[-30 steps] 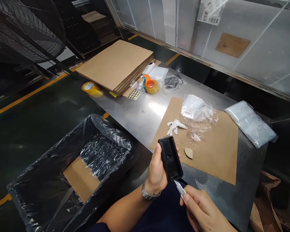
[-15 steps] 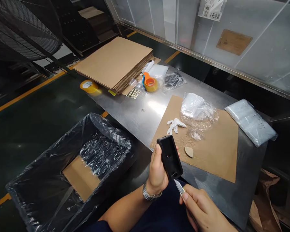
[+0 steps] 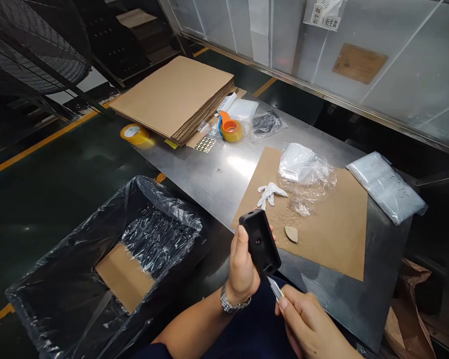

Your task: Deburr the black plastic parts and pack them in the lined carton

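Observation:
My left hand [image 3: 242, 267] is closed around a black rectangular housing [image 3: 260, 242], held tilted with its hollow side facing me. Small holes show inside the hollow. In my right hand [image 3: 303, 316] is a utility knife [image 3: 276, 290], gripped near its metal front. The blade tip is at the lower edge of the housing; whether it touches, I cannot tell. Behind the housing, a cardboard sheet [image 3: 322, 244] lies on the metal table [image 3: 224, 182]. On the sheet rest a small tan wedge-shaped piece [image 3: 291, 234], a white glove [image 3: 271, 193] and a crumpled clear plastic bag [image 3: 303, 169].
A cardboard stack [image 3: 175, 94] covers the table's far end, beside a tape dispenser [image 3: 231, 130] and a tape roll [image 3: 134, 134]. A plastic-wrapped packet [image 3: 387, 187] lies at the right edge. On the left stands a bin lined with black plastic [image 3: 56, 259], holding a cardboard piece [image 3: 125, 276].
The view has shifted slightly. Both hands stay close together, with the housing and the knife in nearly the same positions; the right hand has moved slightly left.

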{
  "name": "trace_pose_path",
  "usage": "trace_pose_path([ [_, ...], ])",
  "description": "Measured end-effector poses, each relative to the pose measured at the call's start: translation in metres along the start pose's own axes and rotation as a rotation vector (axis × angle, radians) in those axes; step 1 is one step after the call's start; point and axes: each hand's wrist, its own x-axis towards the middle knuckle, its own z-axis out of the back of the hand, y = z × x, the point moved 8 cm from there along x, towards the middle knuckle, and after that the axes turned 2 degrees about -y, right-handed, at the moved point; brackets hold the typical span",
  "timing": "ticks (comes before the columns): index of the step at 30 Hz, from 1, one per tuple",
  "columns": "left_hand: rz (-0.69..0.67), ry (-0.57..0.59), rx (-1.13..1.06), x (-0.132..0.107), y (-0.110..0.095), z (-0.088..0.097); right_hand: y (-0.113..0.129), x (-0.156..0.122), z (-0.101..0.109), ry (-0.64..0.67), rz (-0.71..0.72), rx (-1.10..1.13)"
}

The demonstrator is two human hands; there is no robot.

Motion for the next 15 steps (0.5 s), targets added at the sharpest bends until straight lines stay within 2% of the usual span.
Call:
trace_pose_path([
  [5,-0.021,-0.004,0.007,-0.0011,-0.0016,-0.0005,0.0004,0.0006,-0.0033,0.026,-0.021,0.067],
  [11,-0.044,-0.039,-0.055,-0.0012,-0.0012,0.0029,-0.0018,0.0032,-0.0083,0.047,-0.029,0.248],
  [15,-0.068,-0.030,-0.157,-0.0013,-0.0020,0.0033,-0.0015,0.0029,-0.0038,0.012,0.017,0.173],
])
